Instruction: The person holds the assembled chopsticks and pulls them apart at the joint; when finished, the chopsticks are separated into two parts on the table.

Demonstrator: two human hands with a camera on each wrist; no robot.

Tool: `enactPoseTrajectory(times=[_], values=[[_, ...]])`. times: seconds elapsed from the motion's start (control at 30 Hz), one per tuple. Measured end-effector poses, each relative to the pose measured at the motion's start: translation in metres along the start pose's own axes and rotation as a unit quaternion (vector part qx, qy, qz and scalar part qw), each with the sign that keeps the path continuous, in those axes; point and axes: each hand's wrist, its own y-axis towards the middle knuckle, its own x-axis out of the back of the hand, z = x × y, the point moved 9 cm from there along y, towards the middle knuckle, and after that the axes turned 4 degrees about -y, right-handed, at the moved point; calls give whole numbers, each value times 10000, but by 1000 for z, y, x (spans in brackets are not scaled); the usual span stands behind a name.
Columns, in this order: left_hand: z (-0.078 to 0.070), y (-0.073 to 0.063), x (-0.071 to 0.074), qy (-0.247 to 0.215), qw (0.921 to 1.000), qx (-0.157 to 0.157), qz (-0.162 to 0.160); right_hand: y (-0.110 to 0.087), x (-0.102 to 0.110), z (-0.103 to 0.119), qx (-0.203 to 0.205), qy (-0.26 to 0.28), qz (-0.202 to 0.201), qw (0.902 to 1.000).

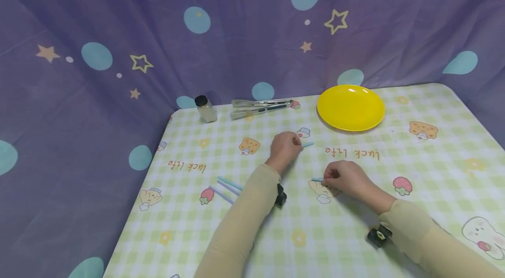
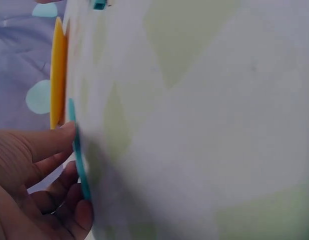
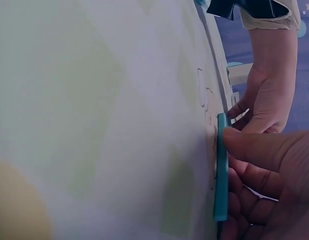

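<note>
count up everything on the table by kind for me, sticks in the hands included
Sticks: 5 visible (1 in the left hand, 1 in the right hand, 3 lying loose)
Yellow plate: 1
Pair of tongs: 1
Black-lidded jar: 1
Total: 8

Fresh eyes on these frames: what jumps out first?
Probably the bright yellow plate toward the back of the checked tablecloth, before the purple curtain. Then mid-table: the left hand pinches a blue stick, and the right hand, lower in the head view, pinches another blue stick.
</note>
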Motion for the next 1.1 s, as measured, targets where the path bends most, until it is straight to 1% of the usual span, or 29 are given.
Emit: enactPoseTrajectory(times=[0.13, 0.27, 0.37, 0.53, 0.63, 0.8, 0.87, 1.0, 1.1], values=[[3, -3, 5, 65, 9996, 153, 230, -1, 4, 3, -60, 19, 21, 10000], [6, -10, 14, -5, 9991, 95, 406, -2, 11, 7, -88, 20, -132, 9999], [11, -17, 24, -201, 9986, -35, 498, -2, 14, 11, -9, -6, -297, 9996], [24, -32, 40, -662, 9951, -143, 715, -1, 12, 23, 199, 74, -500, 9985], [31, -39, 46, -805, 9926, -223, 882, -1, 11, 30, 275, 133, -581, 9978], [38, -54, 53, -744, 9887, -576, 1171, 1, 5, 44, 520, 319, -519, 9968], [42, -61, 56, -701, 9872, -710, 1240, 2, 2, 50, 657, 396, -460, 9960], [51, -72, 63, -650, 9860, -836, 1289, 4, -5, 60, 839, 573, -299, 9944], [59, -80, 68, -592, 9863, -816, 1304, 4, -12, 67, 957, 705, -157, 9928]])
